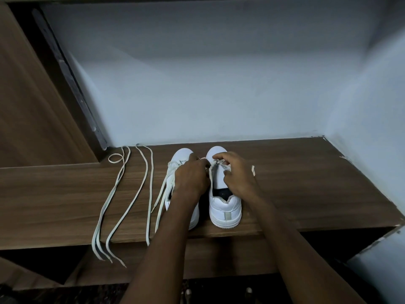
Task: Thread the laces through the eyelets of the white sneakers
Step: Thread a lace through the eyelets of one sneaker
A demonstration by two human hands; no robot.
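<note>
Both hands work over the front of the right sneaker (223, 194). The right hand (237, 174) has its fingers curled, pinching a lace (217, 161) at the eyelets near the toe. The left hand (191, 176) reaches across from over the left sneaker (178, 159), fingers curled at the same lace; just what it grips is hidden.

The two sneakers stand side by side, nearly touching, near the middle of the wooden shelf (295, 183). Their long axes run front to back: toes toward the shelf's back edge at the wall (219, 84), heels at its front edge.

Laces from the left sneaker trail toward the front edge. Toward the left end lie two loose laces (122, 194), stretched from the back edge to the front, their tips hanging over it.
</note>
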